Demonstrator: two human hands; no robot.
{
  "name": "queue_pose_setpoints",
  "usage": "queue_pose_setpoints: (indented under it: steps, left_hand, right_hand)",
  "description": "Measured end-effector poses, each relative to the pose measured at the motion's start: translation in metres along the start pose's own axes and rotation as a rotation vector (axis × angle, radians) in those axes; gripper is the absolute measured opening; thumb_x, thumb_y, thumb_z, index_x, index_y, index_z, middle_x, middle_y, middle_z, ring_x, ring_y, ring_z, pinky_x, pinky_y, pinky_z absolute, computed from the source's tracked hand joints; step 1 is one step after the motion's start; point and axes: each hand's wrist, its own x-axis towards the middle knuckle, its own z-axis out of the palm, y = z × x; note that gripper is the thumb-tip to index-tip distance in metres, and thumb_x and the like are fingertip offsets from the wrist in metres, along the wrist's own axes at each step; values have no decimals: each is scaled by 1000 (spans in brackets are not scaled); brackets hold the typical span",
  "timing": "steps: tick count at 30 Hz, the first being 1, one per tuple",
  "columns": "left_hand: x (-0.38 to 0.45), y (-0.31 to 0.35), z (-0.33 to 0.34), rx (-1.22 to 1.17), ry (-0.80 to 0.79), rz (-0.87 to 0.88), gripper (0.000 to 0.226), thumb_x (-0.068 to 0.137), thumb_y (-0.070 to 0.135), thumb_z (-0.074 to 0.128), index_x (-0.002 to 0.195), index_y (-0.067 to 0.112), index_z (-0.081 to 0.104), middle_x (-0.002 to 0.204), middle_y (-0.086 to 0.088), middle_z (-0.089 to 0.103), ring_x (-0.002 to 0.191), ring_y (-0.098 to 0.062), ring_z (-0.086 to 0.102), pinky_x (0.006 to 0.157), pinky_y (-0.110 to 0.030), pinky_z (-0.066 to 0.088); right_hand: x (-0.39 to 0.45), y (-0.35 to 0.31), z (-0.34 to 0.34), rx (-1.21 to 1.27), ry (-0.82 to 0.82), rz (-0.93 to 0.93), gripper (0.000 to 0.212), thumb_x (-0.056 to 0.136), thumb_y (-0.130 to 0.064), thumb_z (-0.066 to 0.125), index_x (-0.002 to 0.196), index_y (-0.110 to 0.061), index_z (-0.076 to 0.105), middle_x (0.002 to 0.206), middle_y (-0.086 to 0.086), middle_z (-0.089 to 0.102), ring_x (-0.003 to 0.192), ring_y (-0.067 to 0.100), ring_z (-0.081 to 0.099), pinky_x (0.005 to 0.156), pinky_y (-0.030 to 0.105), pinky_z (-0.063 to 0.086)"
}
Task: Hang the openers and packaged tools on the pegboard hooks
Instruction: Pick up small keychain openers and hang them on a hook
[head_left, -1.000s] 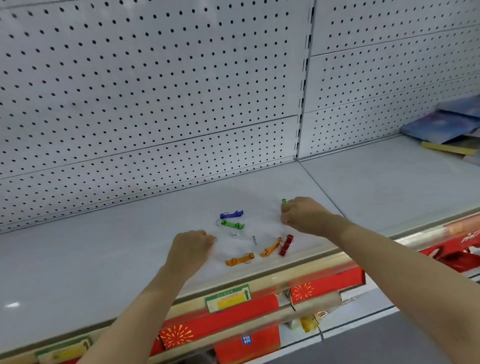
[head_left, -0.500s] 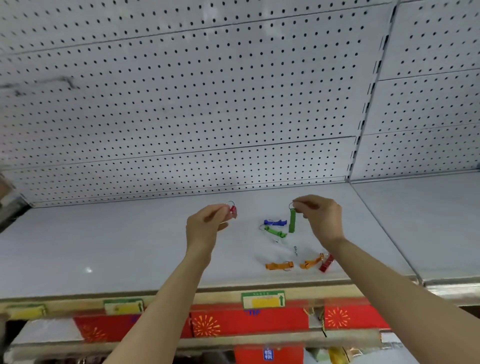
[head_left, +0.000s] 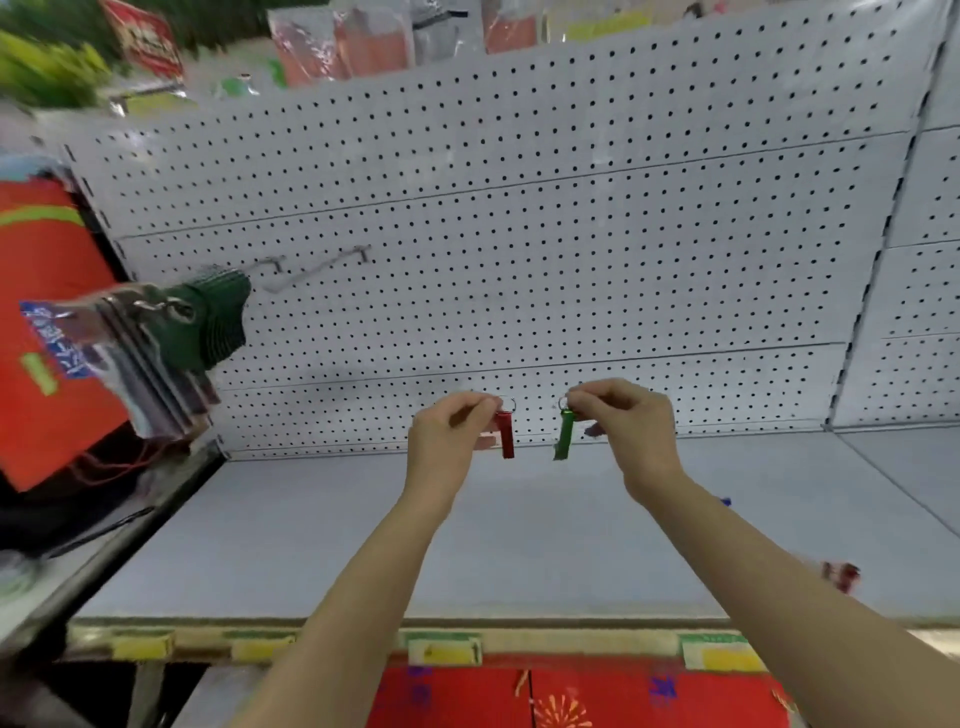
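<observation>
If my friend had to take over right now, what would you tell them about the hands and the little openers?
Left hand: pinches the red opener by its key ring; the opener dangles.
Right hand: same grip on the green opener.
Both hang in front of the lower pegboard, above the shelf.
The bare hooks are up and to the left; beside them, green packaged items already hang.
Done: two openers picked up.
Left: none of the openers is on a hook yet. A red one and a bit of a blue thing show on the shelf behind the right arm; any others there are hidden.
</observation>
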Motion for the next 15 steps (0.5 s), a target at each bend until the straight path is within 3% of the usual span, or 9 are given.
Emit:
queue_pose_setpoints:
  steps: [4,8,15]
  left_hand:
    - [5,21,-52,0,14,21,13,94,8,64,96,6,77,90,-5,77,79,-17,74,73,-27,61]
    - [11,40,-91,-9,56,64,11,93,11,66,94,8,77,87,-5,77,83,-22,75,71,-25,60]
    - [16,66,-138,-35,225,162,11,94,14,65,94,14,77,85,-1,77,82,-15,74,67,-21,58]
  right_hand:
    - [-17,-19,62,45,-12,-33,2,79,-7,75,77,-7,74,75,4,74,68,15,69,61,29,52]
    - [-24,-42,111,58,-51,-70,3,79,-8,75,77,-8,74,74,5,74,68,15,68,61,29,52]
    - [-35,-80,168,103,-157,-144,2,80,-10,75,80,-8,75,77,5,74,68,14,68,62,26,53]
